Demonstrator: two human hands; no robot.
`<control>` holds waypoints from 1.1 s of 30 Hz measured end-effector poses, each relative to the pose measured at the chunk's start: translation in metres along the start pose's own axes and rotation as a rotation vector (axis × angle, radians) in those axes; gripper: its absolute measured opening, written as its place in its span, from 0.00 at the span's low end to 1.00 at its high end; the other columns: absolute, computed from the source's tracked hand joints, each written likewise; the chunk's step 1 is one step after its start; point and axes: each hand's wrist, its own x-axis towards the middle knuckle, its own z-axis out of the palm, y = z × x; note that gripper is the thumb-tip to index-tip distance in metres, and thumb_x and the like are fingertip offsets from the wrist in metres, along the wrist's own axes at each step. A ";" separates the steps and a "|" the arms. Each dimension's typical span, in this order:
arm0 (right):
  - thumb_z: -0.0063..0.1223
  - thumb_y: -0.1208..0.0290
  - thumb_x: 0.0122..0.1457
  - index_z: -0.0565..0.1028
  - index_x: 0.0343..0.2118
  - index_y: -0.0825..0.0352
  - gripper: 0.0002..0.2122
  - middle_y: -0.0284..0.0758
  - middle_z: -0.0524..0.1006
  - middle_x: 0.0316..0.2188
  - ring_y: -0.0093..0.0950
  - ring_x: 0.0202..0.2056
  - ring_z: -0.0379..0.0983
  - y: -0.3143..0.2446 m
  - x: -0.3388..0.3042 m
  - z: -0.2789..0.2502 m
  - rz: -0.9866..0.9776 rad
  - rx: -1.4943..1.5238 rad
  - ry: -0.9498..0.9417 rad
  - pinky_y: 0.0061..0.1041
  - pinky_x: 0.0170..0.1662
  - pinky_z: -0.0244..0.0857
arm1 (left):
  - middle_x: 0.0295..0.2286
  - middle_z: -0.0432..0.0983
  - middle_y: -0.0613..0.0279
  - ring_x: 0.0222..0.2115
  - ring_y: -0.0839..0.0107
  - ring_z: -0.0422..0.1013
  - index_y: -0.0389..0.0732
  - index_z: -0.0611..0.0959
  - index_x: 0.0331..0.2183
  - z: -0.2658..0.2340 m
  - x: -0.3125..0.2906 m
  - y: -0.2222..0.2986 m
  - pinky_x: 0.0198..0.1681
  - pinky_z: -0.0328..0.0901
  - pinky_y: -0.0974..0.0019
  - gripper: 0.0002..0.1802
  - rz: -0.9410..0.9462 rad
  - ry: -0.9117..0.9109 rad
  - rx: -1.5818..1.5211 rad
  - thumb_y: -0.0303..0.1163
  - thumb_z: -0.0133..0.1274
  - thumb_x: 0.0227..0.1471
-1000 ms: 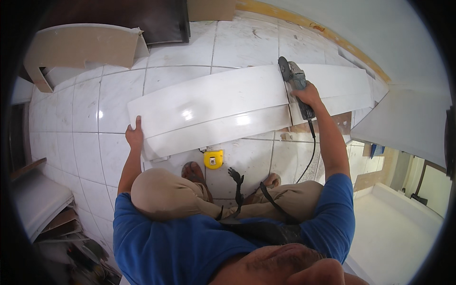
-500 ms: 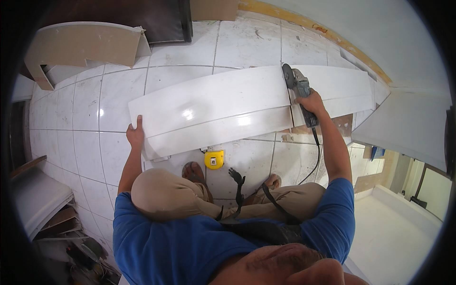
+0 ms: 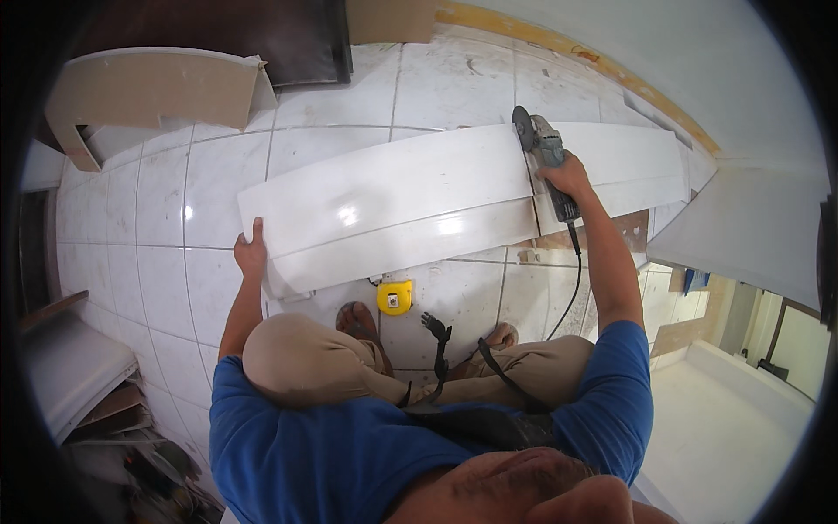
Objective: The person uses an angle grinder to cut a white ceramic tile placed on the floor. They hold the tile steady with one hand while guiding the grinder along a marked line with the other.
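Observation:
A long white panel (image 3: 375,196) lies across the tiled floor in front of me. My left hand (image 3: 250,249) grips its left end, thumb on top and fingers under the edge. My right hand (image 3: 567,176) is wrapped around the body of an angle grinder (image 3: 547,157), whose dark disc stands at the panel's far edge. A dark cut line runs across the panel below the disc, with the right-hand white piece (image 3: 624,148) beyond it. Whether the disc touches the panel I cannot tell. The grinder's black cord (image 3: 573,293) trails back toward my right knee.
A yellow tape measure (image 3: 394,299) lies on the floor between the panel and my feet. A black strap with a buckle (image 3: 436,336) hangs in front of me. Cut boards (image 3: 157,83) lean at the far left; a pale wall (image 3: 751,218) stands at the right.
My right hand has moved the grinder slightly away from me and left, bringing its disc to the panel's far edge. My left hand keeps its grip on the panel's end.

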 end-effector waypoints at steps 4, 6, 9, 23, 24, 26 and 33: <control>0.67 0.55 0.37 0.76 0.47 0.76 0.35 0.54 0.80 0.43 0.45 0.46 0.79 -0.001 -0.002 -0.004 0.017 -0.008 -0.041 0.37 0.51 0.71 | 0.42 0.78 0.31 0.47 0.43 0.74 0.16 0.78 0.46 -0.001 -0.003 0.001 0.54 0.66 0.54 0.55 -0.009 0.004 0.002 0.70 0.56 0.49; 0.67 0.55 0.37 0.76 0.48 0.77 0.35 0.54 0.80 0.43 0.46 0.46 0.79 0.005 -0.007 0.000 0.012 -0.001 -0.037 0.37 0.51 0.71 | 0.42 0.78 0.30 0.47 0.43 0.74 0.16 0.77 0.46 0.002 0.000 -0.004 0.54 0.66 0.54 0.55 0.003 0.059 0.049 0.70 0.56 0.49; 0.67 0.55 0.38 0.76 0.48 0.77 0.35 0.54 0.80 0.43 0.45 0.46 0.79 0.014 -0.017 -0.001 0.037 -0.008 -0.050 0.36 0.51 0.71 | 0.42 0.78 0.29 0.48 0.42 0.74 0.15 0.77 0.46 0.003 -0.002 0.001 0.55 0.66 0.54 0.56 0.015 0.052 0.053 0.70 0.56 0.49; 0.69 0.55 0.39 0.76 0.49 0.76 0.35 0.51 0.81 0.40 0.42 0.42 0.80 0.038 -0.067 -0.006 0.040 0.110 -0.044 0.35 0.48 0.73 | 0.42 0.78 0.29 0.47 0.44 0.75 0.12 0.75 0.47 -0.002 -0.004 0.000 0.54 0.67 0.56 0.56 -0.016 0.082 -0.053 0.68 0.58 0.49; 0.69 0.56 0.39 0.75 0.48 0.76 0.35 0.50 0.82 0.40 0.41 0.41 0.81 0.044 -0.072 -0.007 0.048 0.158 -0.025 0.34 0.47 0.73 | 0.41 0.78 0.29 0.47 0.44 0.75 0.12 0.75 0.47 -0.004 -0.005 0.002 0.54 0.67 0.56 0.56 -0.021 0.052 -0.083 0.67 0.58 0.50; 0.70 0.58 0.40 0.76 0.48 0.76 0.33 0.48 0.82 0.39 0.38 0.39 0.81 0.054 -0.081 -0.011 0.061 0.258 0.002 0.33 0.45 0.73 | 0.41 0.78 0.29 0.48 0.44 0.75 0.12 0.74 0.47 -0.009 -0.007 0.006 0.54 0.67 0.57 0.56 -0.029 -0.005 -0.145 0.67 0.58 0.50; 0.69 0.64 0.47 0.76 0.46 0.75 0.25 0.38 0.80 0.33 0.27 0.30 0.76 0.040 -0.119 -0.036 0.119 0.538 0.040 0.28 0.36 0.71 | 0.43 0.77 0.27 0.49 0.44 0.74 0.11 0.73 0.49 -0.011 0.007 -0.006 0.56 0.65 0.58 0.58 -0.019 0.050 -0.051 0.70 0.54 0.51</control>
